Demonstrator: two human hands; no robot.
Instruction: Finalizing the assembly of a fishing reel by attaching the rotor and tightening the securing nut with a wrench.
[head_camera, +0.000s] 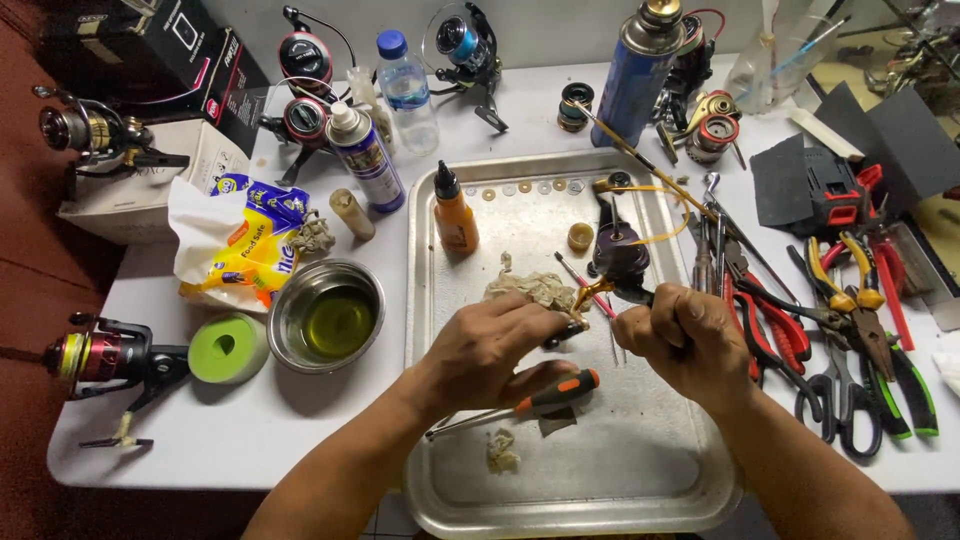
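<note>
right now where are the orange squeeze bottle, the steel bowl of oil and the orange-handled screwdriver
orange squeeze bottle (456, 222): head view, on its orange body.
steel bowl (287, 300): head view, on its left rim.
orange-handled screwdriver (560, 390): head view, on its orange and black grip.

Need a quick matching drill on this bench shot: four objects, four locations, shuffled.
Things:
1. Orange squeeze bottle with black cap
2. Round steel bowl of yellowish liquid
3. Orange-and-black-handled screwdriver
4. Red-and-yellow-handled pliers

Places:
A. On the table left of the metal tray
B. On the table right of the tray
C. Upright in the tray's far left corner
D. Lying in the tray, below the left hand

Pairs: 1-C, 2-A, 3-D, 4-B
</note>
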